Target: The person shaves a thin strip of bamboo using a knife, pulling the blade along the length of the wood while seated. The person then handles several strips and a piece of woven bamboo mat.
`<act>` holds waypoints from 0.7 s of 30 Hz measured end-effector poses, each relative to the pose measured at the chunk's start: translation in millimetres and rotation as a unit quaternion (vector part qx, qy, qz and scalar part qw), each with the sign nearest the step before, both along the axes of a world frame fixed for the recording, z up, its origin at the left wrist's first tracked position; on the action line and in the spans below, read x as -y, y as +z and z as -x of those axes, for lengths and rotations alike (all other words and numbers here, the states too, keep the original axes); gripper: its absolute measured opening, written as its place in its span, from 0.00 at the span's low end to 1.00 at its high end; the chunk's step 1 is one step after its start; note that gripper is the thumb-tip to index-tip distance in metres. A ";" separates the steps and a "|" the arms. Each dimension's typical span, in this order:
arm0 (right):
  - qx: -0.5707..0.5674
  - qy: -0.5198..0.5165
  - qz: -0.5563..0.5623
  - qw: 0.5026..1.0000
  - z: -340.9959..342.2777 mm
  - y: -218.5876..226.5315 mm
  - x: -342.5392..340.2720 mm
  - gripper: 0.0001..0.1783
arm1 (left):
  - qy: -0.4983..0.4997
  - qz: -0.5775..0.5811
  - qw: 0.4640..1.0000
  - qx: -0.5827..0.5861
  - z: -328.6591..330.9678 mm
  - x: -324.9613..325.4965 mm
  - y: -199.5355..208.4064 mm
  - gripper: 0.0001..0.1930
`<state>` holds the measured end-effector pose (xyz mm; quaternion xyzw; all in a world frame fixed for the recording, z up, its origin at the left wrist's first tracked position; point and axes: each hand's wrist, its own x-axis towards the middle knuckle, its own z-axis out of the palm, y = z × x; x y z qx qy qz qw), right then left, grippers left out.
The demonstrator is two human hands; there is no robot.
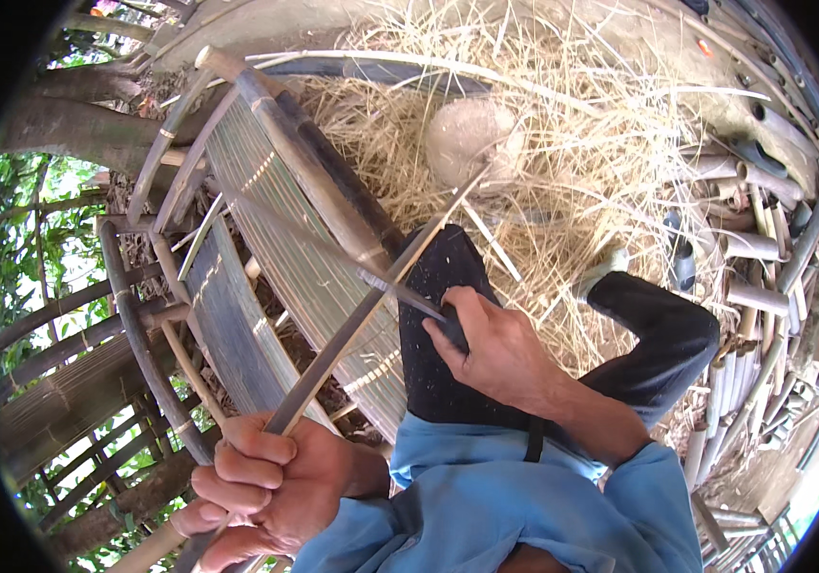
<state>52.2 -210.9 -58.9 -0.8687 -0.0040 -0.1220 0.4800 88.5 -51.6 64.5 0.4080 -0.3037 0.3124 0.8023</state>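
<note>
A long bamboo strip point(333, 351) runs slantwise from the lower left up toward the middle of the view. My left hand point(271, 482) is closed around its near end, fingers wrapped over it. My right hand point(510, 353), above my thigh, grips the dark handle of a knife point(417, 300). The blade points up and left and crosses the strip, seemingly touching it; its far part is blurred. The strip's far end reaches in front of a rounded pale stone point(467, 138).
A slatted bamboo bench point(276, 196) stands left of my legs. Pale bamboo shavings point(591, 181) cover the ground ahead. Cut bamboo tubes point(758, 246) are piled at the right. A bamboo fence point(56, 368) with greenery behind it lines the left side.
</note>
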 end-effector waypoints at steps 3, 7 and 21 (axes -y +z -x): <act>0.049 0.007 0.066 0.997 1.8 -12.9 2.0 0.17 | -0.022 0.000 1.000 -0.006 2.8 -4.3 -5.8 0.23; -0.057 -0.028 0.075 0.995 -20.7 -56.1 22.7 0.15 | 0.025 0.001 1.000 -0.004 -3.4 -8.5 -2.7 0.20; -0.082 0.026 0.045 0.995 -35.7 -88.1 37.1 0.14 | -0.028 0.019 0.999 -0.023 -16.1 -24.9 -0.5 0.24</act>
